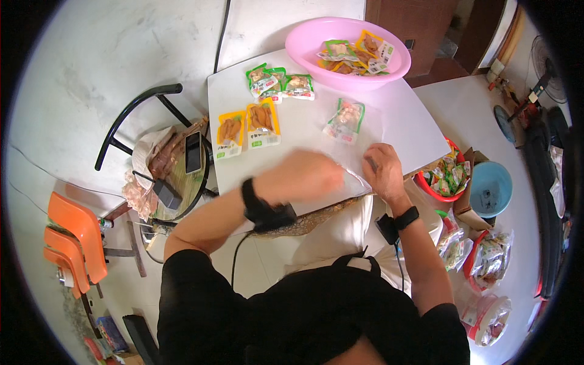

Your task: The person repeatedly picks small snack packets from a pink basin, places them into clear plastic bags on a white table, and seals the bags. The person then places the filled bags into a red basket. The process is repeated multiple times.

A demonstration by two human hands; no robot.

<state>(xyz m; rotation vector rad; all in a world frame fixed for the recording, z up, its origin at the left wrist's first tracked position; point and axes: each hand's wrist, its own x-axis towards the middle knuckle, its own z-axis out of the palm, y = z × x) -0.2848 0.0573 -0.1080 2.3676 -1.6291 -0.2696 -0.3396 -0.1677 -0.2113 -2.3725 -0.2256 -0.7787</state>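
Note:
A clear plastic bag (359, 179) lies across the white table (292, 137) in front of me. My left hand (299, 175) is blurred by motion over the left edge of the bag, and its fingertips cannot be made out. At the bag's right edge, my right hand (384, 172) has its fingers curled, with the plastic at its thumb side. Beyond both hands is a green-edged food packet (345, 119), in or under the clear plastic; I cannot tell which. Two yellow-edged food packets (263, 122) lie flat to the left, and several green-edged packets (299, 86) are grouped behind them.
A pink basin (301, 59) with several packets stands at the table's far right. On the left is a black-framed chair (137, 109) bearing a phone (193, 153). To the right, on the floor, are a red basin (461, 194) of packets and a blue basin (490, 189).

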